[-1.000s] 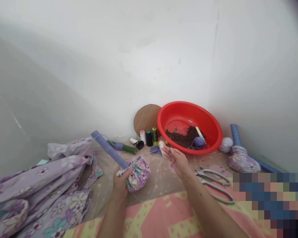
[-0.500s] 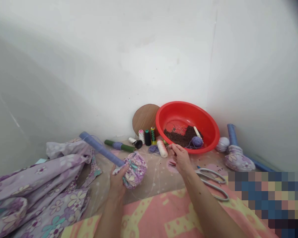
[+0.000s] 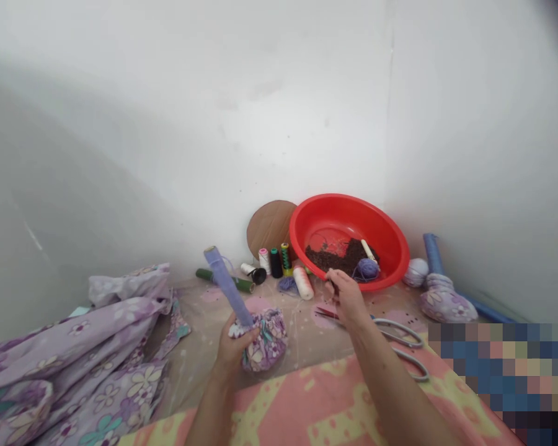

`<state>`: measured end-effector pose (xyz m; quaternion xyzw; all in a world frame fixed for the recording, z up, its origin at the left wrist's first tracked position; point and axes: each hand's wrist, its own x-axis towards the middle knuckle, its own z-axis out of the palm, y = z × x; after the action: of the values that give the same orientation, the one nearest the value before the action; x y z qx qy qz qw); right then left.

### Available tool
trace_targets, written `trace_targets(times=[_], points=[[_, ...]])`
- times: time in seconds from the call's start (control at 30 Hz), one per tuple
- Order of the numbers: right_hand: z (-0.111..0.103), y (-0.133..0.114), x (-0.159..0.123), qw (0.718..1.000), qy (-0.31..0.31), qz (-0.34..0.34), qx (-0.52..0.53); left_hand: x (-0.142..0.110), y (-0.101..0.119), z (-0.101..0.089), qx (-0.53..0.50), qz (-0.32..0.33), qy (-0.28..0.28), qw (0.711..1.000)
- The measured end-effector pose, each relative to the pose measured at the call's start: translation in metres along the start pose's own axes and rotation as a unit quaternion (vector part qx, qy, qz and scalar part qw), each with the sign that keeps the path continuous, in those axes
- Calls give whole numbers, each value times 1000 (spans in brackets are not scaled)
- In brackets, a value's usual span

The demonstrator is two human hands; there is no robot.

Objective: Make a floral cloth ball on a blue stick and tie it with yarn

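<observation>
Well, the left hand (image 3: 235,356) is clamping a floral cloth bundle (image 3: 266,342) at six o'clock in view, a lilac fabric tube (image 3: 227,286) rising from it toward twelve. The right hand (image 3: 348,300) is pinching a thin dark sliver (image 3: 331,284), fingertips together, just below the red plastic basin (image 3: 348,201) at three o'clock (labels on the thread spools (image 3: 276,263) are too small to read).

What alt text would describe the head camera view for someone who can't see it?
A person's left hand grips a round floral lilac fabric bundle with a long lilac-blue rod rising from it, while the right hand pinches something thin in front of a round red plastic basin.
</observation>
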<state>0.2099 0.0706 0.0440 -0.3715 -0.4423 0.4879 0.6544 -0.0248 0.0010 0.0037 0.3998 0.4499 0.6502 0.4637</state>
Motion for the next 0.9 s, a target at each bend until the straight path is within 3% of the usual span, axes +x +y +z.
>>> trace_targets(times=[0.07, 0.17, 0.23, 0.3, 0.4, 0.5, 0.6, 0.73, 0.9], points=[[-5, 3, 3, 973, 63, -37, -221, 2, -2, -2, 7, -6, -14, 1000], [-10, 0, 4, 855, 149, -125, -481, 6, -3, -5, 9, -14, -19, 1000], [-7, -9, 0, 801, 175, -198, -538, 7, -4, -7, 11, -20, -21, 1000], [0, -17, -6, 801, 148, -264, -517, 8, -4, -8, 17, -23, -25, 999], [14, -17, -17, 860, -18, -291, -420, 8, -3, -8, 28, -20, -40, 999], [25, -1, -24, 900, -231, -177, -324, 5, 0, -6, 37, -15, -58, 997], [30, 19, -27, 884, -353, -108, -287, 2, 4, -3, 56, -9, -66, 996], [35, 36, -31, 850, -411, -67, -323, 2, 6, -4, 69, -10, -81, 994], [36, 35, -33, 799, -375, -121, -454, 5, 2, -7, 75, 1, -95, 993]])
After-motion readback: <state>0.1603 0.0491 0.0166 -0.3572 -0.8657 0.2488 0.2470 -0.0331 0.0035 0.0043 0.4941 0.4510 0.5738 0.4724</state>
